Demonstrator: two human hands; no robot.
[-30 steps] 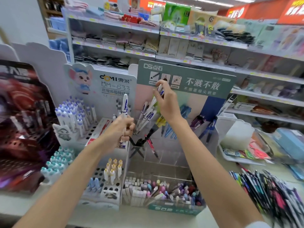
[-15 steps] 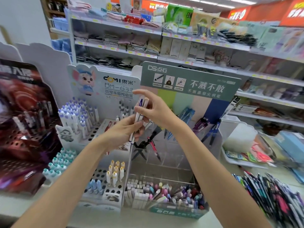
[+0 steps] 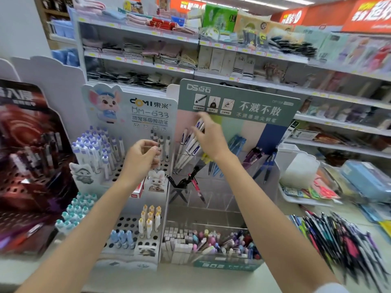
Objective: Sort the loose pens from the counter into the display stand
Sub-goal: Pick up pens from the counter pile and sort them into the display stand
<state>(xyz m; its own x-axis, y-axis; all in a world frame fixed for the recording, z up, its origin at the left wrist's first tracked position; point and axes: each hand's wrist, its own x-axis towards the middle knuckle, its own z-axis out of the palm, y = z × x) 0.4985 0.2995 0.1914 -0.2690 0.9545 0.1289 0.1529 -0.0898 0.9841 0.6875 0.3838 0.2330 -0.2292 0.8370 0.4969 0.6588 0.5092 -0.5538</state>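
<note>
Motion blur smears the right hand (image 3: 208,138) over the white pens with blue markings (image 3: 191,144), so its grip cannot be told. The left hand (image 3: 140,158) hides its palm. Right of the grip, the dark loose pens (image 3: 338,242) on the tabletop (image 3: 190,280) blur past the edge.

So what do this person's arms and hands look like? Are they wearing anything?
Both forearms are bare, and neither the left hand nor the right hand wears a glove. No watch, bracelet or ring shows, though the picture is blurry. A bit of white sleeve shows at the bottom edge, on the right arm.
</note>
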